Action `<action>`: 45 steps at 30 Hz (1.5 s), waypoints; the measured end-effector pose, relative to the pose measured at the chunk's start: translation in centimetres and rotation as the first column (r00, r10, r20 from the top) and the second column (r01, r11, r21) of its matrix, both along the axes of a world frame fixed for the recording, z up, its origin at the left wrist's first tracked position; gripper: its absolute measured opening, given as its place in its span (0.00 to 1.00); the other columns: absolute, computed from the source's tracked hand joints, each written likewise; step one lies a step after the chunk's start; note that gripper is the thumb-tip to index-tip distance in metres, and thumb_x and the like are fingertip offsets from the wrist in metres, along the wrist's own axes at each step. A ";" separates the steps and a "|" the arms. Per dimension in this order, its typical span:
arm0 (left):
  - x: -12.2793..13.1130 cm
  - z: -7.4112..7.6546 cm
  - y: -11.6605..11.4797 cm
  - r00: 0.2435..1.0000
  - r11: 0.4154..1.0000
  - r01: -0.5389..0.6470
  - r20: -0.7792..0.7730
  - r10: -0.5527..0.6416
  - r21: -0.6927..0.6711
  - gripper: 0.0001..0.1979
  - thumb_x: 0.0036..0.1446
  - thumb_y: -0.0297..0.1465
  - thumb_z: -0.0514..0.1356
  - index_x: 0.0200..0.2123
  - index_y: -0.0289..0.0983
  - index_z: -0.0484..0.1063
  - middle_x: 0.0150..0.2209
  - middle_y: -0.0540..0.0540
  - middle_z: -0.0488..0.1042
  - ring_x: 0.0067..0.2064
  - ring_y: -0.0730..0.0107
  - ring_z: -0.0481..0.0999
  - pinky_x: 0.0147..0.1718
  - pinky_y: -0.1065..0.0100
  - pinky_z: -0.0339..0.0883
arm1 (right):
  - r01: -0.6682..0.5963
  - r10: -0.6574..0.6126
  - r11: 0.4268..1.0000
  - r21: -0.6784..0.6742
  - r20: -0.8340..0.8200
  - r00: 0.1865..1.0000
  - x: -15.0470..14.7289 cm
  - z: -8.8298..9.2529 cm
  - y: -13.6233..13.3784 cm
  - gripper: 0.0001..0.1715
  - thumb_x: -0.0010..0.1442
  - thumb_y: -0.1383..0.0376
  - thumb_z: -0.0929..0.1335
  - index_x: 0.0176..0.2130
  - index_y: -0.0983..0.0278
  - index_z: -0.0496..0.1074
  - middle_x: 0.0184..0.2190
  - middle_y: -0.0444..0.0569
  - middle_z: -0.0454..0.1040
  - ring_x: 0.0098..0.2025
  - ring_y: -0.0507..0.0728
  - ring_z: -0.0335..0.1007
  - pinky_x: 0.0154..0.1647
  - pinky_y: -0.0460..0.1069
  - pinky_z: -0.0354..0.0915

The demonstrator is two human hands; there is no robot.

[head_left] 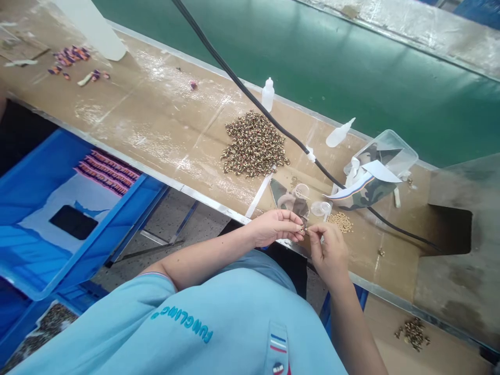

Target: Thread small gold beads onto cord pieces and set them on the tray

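My left hand (279, 227) and my right hand (328, 249) meet over the table's front edge, fingertips nearly touching. Both pinch a tiny brownish piece (303, 230), too small to make out fully. Just beyond my left hand lies a camouflage fabric piece (279, 191). Two small clear round cups (320, 209) stand close by, one of them on the fabric. Past my right fingers is a little pile of tan beads (340, 222). A large heap of small camouflage-patterned pieces (253, 146) lies farther back.
A black cable (242, 86) crosses above the table. White bottles (267, 95) stand or lie at the back. A clear plastic box (404, 148) with camouflage scraps is right. A blue crate (35, 250) at left holds a dark phone-like slab (74, 222). A green belt (312, 67) runs behind.
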State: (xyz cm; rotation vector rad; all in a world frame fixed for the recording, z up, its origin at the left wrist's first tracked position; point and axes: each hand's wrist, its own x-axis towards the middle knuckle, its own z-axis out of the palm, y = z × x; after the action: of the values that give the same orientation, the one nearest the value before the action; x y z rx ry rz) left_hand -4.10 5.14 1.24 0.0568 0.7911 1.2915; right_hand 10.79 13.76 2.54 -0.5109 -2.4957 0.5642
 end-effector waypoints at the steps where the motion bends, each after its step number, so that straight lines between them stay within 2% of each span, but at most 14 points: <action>1: 0.0 0.0 0.0 1.000 1.000 0.002 -0.002 -0.002 -0.003 0.17 0.39 0.27 0.71 0.30 0.30 0.67 0.24 0.47 0.75 0.27 0.74 0.77 0.29 0.75 0.69 | -0.002 0.002 1.000 0.000 -0.003 1.000 0.0 0.0 0.0 0.05 0.63 0.69 0.62 0.34 0.61 0.64 0.29 0.45 0.70 0.34 0.52 0.64 0.36 0.48 0.60; 10: 0.0 0.4 0.1 1.000 0.999 0.019 -0.018 -0.020 -0.034 0.11 0.44 0.23 0.67 0.29 0.30 0.67 0.22 0.47 0.74 0.25 0.75 0.76 0.28 0.76 0.68 | -0.026 0.026 0.998 0.049 0.008 1.000 0.0 -0.1 -0.1 0.05 0.64 0.69 0.62 0.34 0.61 0.63 0.29 0.45 0.69 0.34 0.53 0.64 0.36 0.48 0.61; 18: -0.3 0.4 0.3 0.998 0.997 0.052 0.027 -0.050 -0.062 0.09 0.45 0.20 0.66 0.28 0.29 0.68 0.22 0.47 0.75 0.25 0.75 0.76 0.26 0.77 0.67 | -0.058 0.057 0.986 0.159 0.011 0.998 0.0 -0.2 0.1 0.04 0.64 0.69 0.62 0.36 0.61 0.64 0.30 0.46 0.70 0.35 0.53 0.65 0.38 0.48 0.62; 26: -0.3 0.5 0.3 0.998 0.995 0.052 0.022 -0.050 -0.086 0.06 0.48 0.17 0.62 0.28 0.29 0.68 0.22 0.47 0.75 0.24 0.75 0.76 0.25 0.77 0.67 | -0.079 0.079 0.996 0.049 -0.006 0.997 0.0 -0.4 0.3 0.05 0.63 0.70 0.62 0.35 0.61 0.65 0.31 0.46 0.70 0.34 0.52 0.66 0.36 0.47 0.64; 33: -0.3 0.6 0.3 0.999 0.994 0.044 -0.002 -0.044 -0.103 0.06 0.48 0.17 0.62 0.28 0.29 0.68 0.21 0.47 0.75 0.23 0.75 0.76 0.26 0.76 0.67 | -0.046 0.048 0.998 0.048 -0.038 0.998 0.2 -0.9 0.1 0.05 0.62 0.70 0.63 0.36 0.61 0.67 0.32 0.47 0.71 0.35 0.53 0.67 0.37 0.48 0.64; 45: -0.1 0.6 0.2 1.000 0.996 0.022 -0.012 -0.023 -0.088 0.09 0.44 0.21 0.66 0.28 0.29 0.68 0.21 0.46 0.75 0.24 0.75 0.76 0.27 0.76 0.68 | -0.019 0.019 0.999 0.028 -0.023 1.000 0.6 -0.6 -0.2 0.03 0.61 0.69 0.65 0.36 0.62 0.67 0.31 0.46 0.72 0.34 0.52 0.68 0.35 0.48 0.65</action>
State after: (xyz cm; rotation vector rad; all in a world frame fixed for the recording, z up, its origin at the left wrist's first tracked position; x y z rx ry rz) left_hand -4.16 5.32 1.84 0.0032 0.8551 1.2345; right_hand 11.37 13.58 1.95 -0.4681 -2.4856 0.5395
